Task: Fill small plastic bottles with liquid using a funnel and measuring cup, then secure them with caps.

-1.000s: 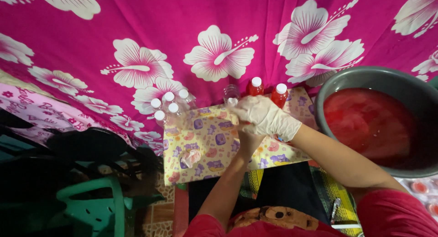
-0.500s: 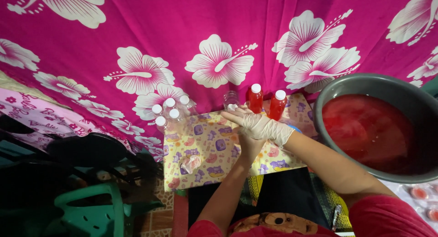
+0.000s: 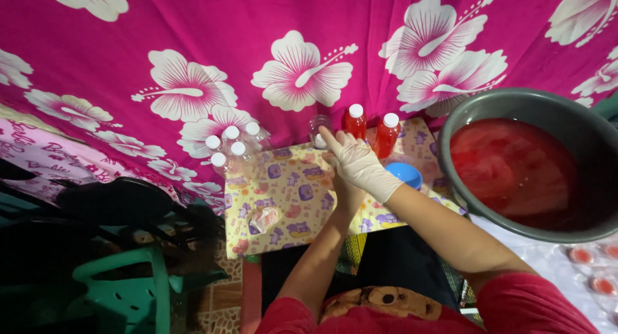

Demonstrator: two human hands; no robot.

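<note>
My right hand (image 3: 358, 164), in a white glove, reaches over a small table with a yellow patterned cloth (image 3: 283, 192). Its outstretched fingertips touch the mouth of a clear uncapped bottle (image 3: 318, 132). My left hand (image 3: 332, 160) lies under the right hand and is almost wholly hidden; only its forearm shows. Just right of the clear bottle stand two bottles of red liquid with white caps (image 3: 355, 120) (image 3: 387, 133). A blue round piece (image 3: 405, 174) lies beside my right wrist.
A large grey basin (image 3: 463, 115) of red liquid stands at the right. Several clear capped bottles (image 3: 229, 146) cluster at the table's left corner, with crumpled plastic (image 3: 264, 218) on the cloth. A pink flowered cloth (image 3: 302, 70) hangs behind. A green plastic chair (image 3: 122, 289) stands at the lower left.
My right hand has gone from lying flat with spread fingers to stretching its fingertips to the clear bottle's mouth. The bottles and the basin have stayed put.
</note>
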